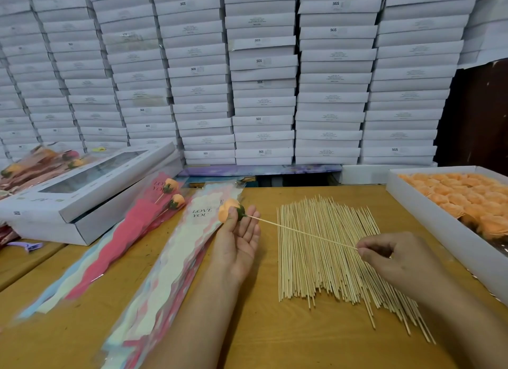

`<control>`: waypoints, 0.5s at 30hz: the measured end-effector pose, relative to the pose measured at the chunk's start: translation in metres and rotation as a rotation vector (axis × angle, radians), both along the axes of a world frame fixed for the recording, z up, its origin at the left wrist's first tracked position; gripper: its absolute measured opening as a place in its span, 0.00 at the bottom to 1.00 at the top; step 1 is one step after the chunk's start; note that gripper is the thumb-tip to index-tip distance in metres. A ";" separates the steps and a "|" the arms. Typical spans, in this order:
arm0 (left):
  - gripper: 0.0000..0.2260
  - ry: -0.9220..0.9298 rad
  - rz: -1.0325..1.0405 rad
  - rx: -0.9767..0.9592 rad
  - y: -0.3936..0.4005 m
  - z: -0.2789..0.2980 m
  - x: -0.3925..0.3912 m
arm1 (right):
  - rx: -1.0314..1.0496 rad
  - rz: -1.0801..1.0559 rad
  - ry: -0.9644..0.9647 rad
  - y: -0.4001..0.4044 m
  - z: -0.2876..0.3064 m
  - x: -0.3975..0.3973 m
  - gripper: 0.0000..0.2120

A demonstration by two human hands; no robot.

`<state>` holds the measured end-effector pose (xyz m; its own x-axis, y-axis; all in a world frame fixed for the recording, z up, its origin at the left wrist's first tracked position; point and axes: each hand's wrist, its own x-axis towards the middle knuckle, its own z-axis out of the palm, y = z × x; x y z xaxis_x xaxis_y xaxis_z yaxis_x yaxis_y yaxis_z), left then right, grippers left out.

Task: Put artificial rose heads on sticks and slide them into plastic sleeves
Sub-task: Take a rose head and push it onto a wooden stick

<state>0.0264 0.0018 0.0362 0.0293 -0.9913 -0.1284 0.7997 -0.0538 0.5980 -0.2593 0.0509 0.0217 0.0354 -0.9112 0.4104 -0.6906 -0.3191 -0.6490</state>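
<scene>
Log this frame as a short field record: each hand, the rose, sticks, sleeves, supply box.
left hand: palm up, thumb holding rose head
right hand: pinches far end of stick
stick: tip at the rose head's green base
loose sticks: spread on table
sleeves: stack under the left hand
finished roses: two sleeved, left of it
supply box: orange rose heads, far right

The thin pale wooden stick [302,232] pinched at its end looks smooth and matt. The orange rose head [229,209] on its far tip has soft, matt petals (like foam or cloth). Under it, the glossy clear plastic sleeves [176,261] shine. The yellow wooden table [261,338] is smooth.
</scene>
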 end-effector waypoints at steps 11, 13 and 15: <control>0.09 0.015 0.006 0.021 0.001 0.001 0.000 | 0.014 -0.010 -0.011 0.001 0.000 0.000 0.11; 0.10 0.016 0.009 0.025 0.001 0.001 0.000 | 0.017 -0.017 -0.004 0.000 0.000 0.000 0.08; 0.10 0.017 0.009 0.026 0.001 0.001 0.000 | 0.020 -0.024 0.004 0.000 -0.001 0.000 0.05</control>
